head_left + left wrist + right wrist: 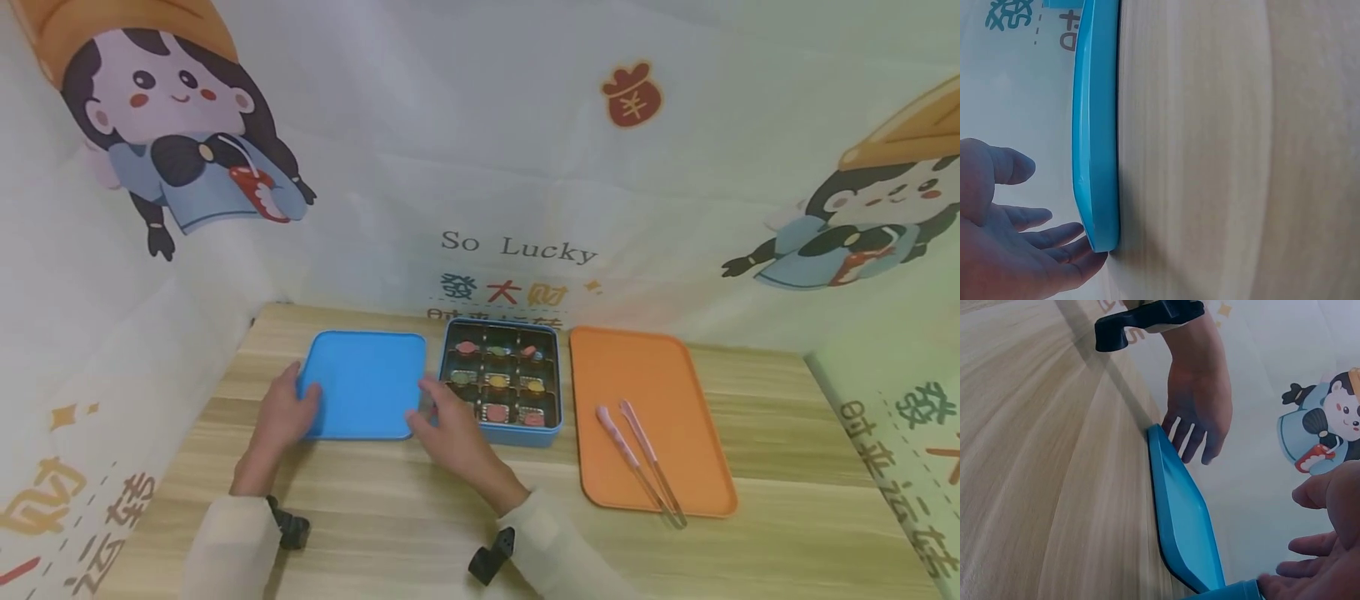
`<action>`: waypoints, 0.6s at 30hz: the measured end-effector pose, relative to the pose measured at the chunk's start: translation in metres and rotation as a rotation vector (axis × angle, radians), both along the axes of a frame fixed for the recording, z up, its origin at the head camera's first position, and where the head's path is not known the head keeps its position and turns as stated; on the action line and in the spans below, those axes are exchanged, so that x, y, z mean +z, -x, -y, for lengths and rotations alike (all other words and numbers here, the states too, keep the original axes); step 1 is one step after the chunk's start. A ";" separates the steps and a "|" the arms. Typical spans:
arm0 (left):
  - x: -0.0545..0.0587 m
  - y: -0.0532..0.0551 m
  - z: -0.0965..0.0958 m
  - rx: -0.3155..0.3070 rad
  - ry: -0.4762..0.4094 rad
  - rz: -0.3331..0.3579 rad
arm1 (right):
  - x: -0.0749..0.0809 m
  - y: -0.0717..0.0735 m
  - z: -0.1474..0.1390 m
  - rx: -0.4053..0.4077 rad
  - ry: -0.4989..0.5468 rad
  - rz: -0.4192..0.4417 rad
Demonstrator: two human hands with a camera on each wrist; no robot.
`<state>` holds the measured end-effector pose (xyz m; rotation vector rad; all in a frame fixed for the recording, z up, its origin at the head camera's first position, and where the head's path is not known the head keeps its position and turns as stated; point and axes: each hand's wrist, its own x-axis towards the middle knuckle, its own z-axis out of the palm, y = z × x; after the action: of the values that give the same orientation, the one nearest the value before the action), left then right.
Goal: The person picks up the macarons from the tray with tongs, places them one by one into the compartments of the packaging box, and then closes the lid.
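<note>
A square blue lid (365, 385) lies flat on the wooden table between the two hands. At its left edge is my left hand (281, 408), fingers fairly straight, with the fingertips by the lid's corner in the left wrist view. My right hand (459, 440) is at the lid's right edge, thumb and fingers apart, near the blue box. That box (517, 436) has a dark divided insert with several small wrapped sweets (497, 382) in its compartments. The right hand hides the box's front left corner. Whether the right fingers touch the lid or box, I cannot tell.
Right of the box lies an orange tray (630, 367). Tongs with pink tips (627, 450) rest on it, their bent end over its front edge. A printed cloth (480, 167) hangs behind the table and at both sides.
</note>
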<state>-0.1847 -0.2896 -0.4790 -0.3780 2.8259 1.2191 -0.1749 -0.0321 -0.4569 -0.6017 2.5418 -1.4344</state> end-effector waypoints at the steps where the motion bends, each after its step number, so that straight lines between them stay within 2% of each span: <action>1: -0.001 0.000 0.000 -0.002 0.000 0.001 | -0.001 0.000 0.001 -0.003 -0.008 -0.018; 4: -0.002 -0.001 0.000 -0.007 0.000 0.009 | -0.003 0.000 0.006 -0.021 -0.017 -0.065; 7: -0.003 -0.001 0.000 -0.008 0.005 0.012 | 0.000 -0.001 0.011 -0.035 0.000 -0.076; 13: -0.002 0.001 -0.001 -0.010 0.004 0.010 | 0.004 -0.001 0.023 0.010 0.094 0.037; 18: -0.003 0.000 0.000 -0.009 0.004 0.002 | 0.003 0.000 0.031 -0.013 0.008 0.101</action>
<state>-0.1851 -0.2892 -0.4823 -0.3661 2.8254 1.2103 -0.1747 -0.0633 -0.4535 -0.5014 2.4682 -1.4413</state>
